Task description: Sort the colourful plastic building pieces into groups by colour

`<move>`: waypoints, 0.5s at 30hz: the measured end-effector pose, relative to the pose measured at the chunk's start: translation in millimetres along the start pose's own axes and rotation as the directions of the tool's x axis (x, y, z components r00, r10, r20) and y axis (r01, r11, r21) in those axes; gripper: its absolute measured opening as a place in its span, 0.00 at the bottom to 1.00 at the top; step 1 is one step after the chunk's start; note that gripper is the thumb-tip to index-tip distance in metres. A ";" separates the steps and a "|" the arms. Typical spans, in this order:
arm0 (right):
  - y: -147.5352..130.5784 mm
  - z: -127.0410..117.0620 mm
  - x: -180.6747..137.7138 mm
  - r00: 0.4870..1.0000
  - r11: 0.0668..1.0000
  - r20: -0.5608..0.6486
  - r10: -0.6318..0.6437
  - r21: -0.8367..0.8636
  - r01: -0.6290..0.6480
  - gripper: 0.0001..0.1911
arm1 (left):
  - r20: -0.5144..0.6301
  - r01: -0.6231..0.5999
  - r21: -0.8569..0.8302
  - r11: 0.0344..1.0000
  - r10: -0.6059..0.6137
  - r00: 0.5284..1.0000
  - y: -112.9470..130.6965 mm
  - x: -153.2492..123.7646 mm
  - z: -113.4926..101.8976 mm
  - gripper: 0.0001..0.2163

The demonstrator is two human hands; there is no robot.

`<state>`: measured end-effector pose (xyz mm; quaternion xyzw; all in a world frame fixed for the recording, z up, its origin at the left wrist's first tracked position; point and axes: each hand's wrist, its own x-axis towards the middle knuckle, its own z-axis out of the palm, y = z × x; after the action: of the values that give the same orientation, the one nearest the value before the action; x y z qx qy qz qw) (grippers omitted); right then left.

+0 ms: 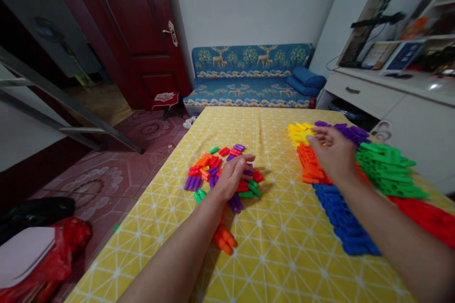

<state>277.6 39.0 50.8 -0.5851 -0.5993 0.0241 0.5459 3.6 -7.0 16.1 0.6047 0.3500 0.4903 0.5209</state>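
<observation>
My left hand point(232, 175) is over a loose heap of mixed plastic building blocks, its fingers apart and partly hiding the blocks beneath. Around it lie purple blocks point(193, 183), red blocks point(223, 151), green blocks point(245, 194) and orange blocks point(224, 239). On the right, my right hand point(334, 151) has its thumb and fingers closed around a yellow block at the edge of the yellow pile point(298, 132). Close to that hand are stacks sorted by colour: orange point(310, 165), purple point(350, 132), green point(386, 168), blue point(343, 218) and red point(426, 215).
A yellow patterned cloth point(263, 255) covers the table. Beyond its far edge stands a blue sofa point(245, 87). A white cabinet point(377, 104) is at the right, and a red stool point(166, 100) is by the door point(131, 23). Bags point(67, 246) lie on the left.
</observation>
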 end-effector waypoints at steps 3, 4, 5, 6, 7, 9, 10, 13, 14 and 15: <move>63.6 -32.7 63.4 0.980 0.976 -0.103 0.167 -0.123 -0.180 0.08 | -0.006 0.005 0.010 1.000 -0.005 1.000 -0.7 0.9 0.3 0.27; 82.7 -41.1 78.3 0.981 0.961 -0.111 0.158 -0.211 -0.179 0.06 | -0.008 0.010 0.017 1.000 -0.010 1.000 -0.4 0.7 0.6 0.27; 99.4 -47.7 89.4 0.981 0.940 -0.111 0.160 -0.286 -0.186 0.07 | -0.011 0.015 0.023 1.000 -0.015 1.000 0.1 0.4 0.9 0.27; 113.1 -52.4 97.1 0.980 0.915 -0.105 0.170 -0.353 -0.196 0.09 | -0.015 0.018 0.028 0.999 -0.017 1.000 0.7 0.0 1.3 0.27; 123.5 -55.2 101.8 0.978 0.892 -0.086 0.189 -0.402 -0.207 0.12 | -0.019 0.019 0.032 0.999 -0.018 1.000 1.3 -0.4 1.5 0.27; 134.1 -56.2 104.4 0.970 0.859 -0.046 0.240 -0.455 -0.234 0.15 | -0.022 0.021 0.037 0.999 -0.021 1.000 2.3 -1.0 1.7 0.27; 134.3 -55.1 103.3 0.969 0.854 -0.020 0.248 -0.468 -0.228 0.15 | -0.023 0.024 0.043 0.999 -0.023 0.999 2.4 -1.0 1.5 0.27; 114.9 -47.3 91.7 0.989 0.864 0.052 0.141 -0.495 -0.097 0.08 | -0.053 -0.015 0.139 0.990 0.022 0.998 1.4 0.7 -0.3 0.27; 102.0 -43.0 84.4 0.993 0.866 0.074 0.087 -0.499 -0.039 0.04 | -0.085 -0.056 0.203 0.978 0.074 0.994 0.6 1.7 -1.3 0.26; 86.5 -37.4 74.9 0.995 0.869 0.097 0.036 -0.494 0.017 0.01 | -0.124 -0.102 0.273 0.957 0.141 0.982 -0.3 2.8 -2.4 0.24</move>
<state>382.5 97.8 55.0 -0.7061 -0.6101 -0.0970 0.3462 2.1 -3.6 16.4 0.6529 0.4109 0.5120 0.3777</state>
